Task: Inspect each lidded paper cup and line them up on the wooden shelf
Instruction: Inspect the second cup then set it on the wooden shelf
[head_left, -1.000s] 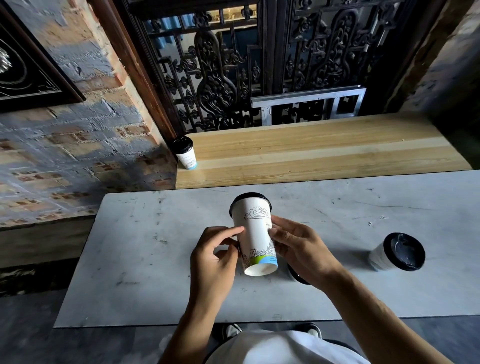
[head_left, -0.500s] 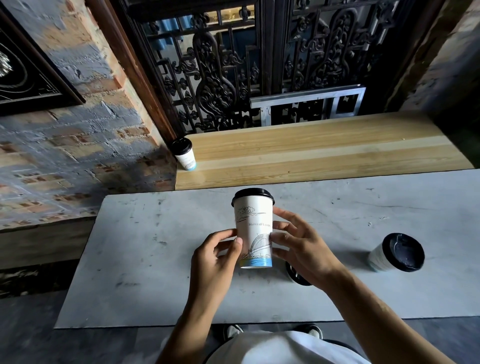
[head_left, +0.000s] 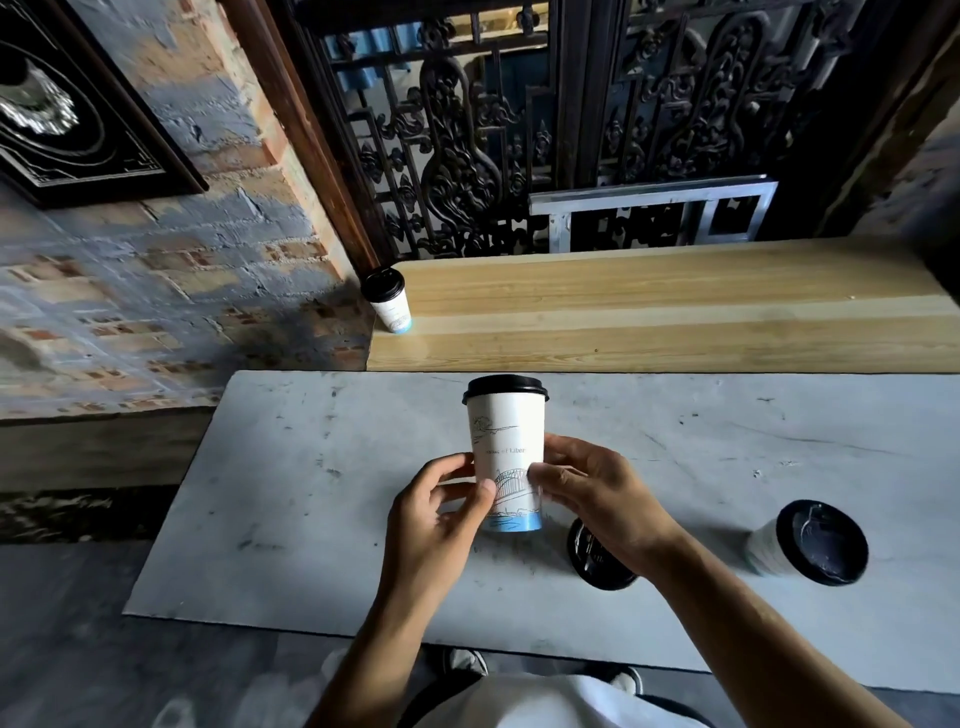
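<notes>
Over grey table (head_left: 311, 493), both hands (fingers curled) grip upright cup (head_left: 505, 447).

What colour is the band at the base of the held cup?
Light blue, on the held cup; head view.

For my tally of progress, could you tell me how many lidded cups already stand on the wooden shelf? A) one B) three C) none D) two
A: a single lidded cup stands at the far left end of the wooden shelf; another cup is held in the left hand and right hand, and two more cups remain on the grey table.
</notes>
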